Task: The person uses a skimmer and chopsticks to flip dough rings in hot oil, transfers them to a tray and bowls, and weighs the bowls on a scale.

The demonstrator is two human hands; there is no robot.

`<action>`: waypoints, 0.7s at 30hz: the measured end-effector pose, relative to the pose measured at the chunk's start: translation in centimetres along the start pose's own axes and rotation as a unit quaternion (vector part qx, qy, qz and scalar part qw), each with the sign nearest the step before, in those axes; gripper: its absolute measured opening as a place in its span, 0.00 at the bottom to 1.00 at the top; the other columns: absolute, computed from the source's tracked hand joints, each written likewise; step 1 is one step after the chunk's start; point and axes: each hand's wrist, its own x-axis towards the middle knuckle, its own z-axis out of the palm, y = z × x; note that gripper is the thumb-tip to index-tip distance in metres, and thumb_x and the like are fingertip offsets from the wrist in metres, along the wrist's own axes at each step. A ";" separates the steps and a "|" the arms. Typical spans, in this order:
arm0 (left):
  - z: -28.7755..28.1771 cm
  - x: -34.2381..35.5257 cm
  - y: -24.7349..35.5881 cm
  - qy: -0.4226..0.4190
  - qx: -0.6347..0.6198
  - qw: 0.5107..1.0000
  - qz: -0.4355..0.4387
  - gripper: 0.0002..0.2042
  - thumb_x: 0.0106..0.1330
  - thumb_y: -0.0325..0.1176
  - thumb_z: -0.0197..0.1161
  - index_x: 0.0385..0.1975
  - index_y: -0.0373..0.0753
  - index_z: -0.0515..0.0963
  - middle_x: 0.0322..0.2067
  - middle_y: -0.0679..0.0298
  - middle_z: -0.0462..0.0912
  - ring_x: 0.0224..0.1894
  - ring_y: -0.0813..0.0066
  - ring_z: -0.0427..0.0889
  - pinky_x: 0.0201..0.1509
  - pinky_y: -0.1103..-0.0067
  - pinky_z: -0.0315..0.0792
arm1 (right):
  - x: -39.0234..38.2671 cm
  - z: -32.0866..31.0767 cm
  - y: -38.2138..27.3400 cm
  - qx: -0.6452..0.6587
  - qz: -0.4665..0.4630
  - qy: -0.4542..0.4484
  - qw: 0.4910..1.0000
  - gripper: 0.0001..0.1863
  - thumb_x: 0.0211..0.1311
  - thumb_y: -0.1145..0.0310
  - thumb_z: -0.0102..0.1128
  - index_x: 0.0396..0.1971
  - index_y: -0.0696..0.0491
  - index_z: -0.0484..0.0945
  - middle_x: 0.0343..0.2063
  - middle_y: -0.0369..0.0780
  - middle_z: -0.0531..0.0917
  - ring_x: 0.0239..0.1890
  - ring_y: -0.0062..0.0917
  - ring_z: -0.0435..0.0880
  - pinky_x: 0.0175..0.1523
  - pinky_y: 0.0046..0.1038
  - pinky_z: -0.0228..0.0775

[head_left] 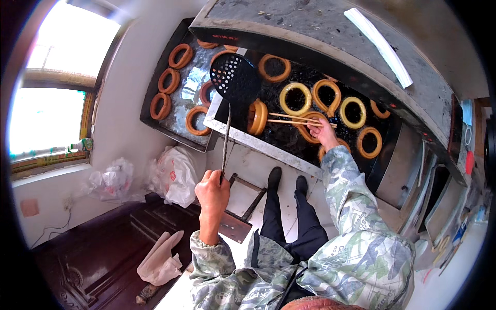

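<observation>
Strong daylight whitens a brown-framed window [54, 121] at the upper left, set in a white wall [120, 103]. Pale floor [247, 168] shows near the centre beside a dark stool [235, 229]; dark, carved wooden furniture [98, 261] spans the lower left.

Skimmer [235, 77] and chopsticks [281, 122] crowd the vat [243, 136]

From the left hand [212, 191], the skimmer blocks 12 o'clock, handle and disc alike. Between 1 and 2 o'clock, a hand could cross the near rim [289, 159] until the brown rings [252, 119] and chopsticks obstruct it. The right hand [324, 134] blocks 2 o'clock, its sleeve [351, 191] 3. A stool [235, 229] stands at 4, a plastic bag [173, 175] at 10. Toward 11, the way to the tray [178, 135] is open.
</observation>
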 end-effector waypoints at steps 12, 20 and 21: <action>1.4 -0.3 0.2 -0.053 0.002 0.998 -0.021 0.06 0.51 0.28 0.62 0.29 0.37 0.79 0.26 0.54 0.78 0.29 0.52 0.80 0.32 0.64 0.73 | -7.0 7.8 -9.0 -0.197 -0.316 0.027 0.927 0.15 0.69 0.64 0.53 0.42 0.61 0.79 0.29 0.43 0.86 0.29 0.24 0.87 0.26 0.17 0.76; 2.3 0.3 -0.3 -0.036 0.002 0.999 0.006 0.06 0.50 0.28 0.62 0.27 0.38 0.79 0.24 0.55 0.77 0.24 0.51 0.78 0.29 0.63 0.72 | 6.6 13.2 -7.4 -0.116 -0.327 0.090 0.934 0.14 0.67 0.64 0.56 0.44 0.59 0.77 0.35 0.46 0.84 0.33 0.31 0.87 0.28 0.22 0.77; 2.2 0.3 -0.3 -0.047 0.001 0.999 -0.007 0.06 0.50 0.28 0.62 0.28 0.37 0.79 0.25 0.55 0.77 0.26 0.51 0.79 0.30 0.64 0.73 | 7.1 13.4 -6.3 -0.114 -0.323 0.110 0.933 0.14 0.67 0.63 0.56 0.43 0.59 0.78 0.33 0.46 0.84 0.31 0.30 0.87 0.26 0.22 0.77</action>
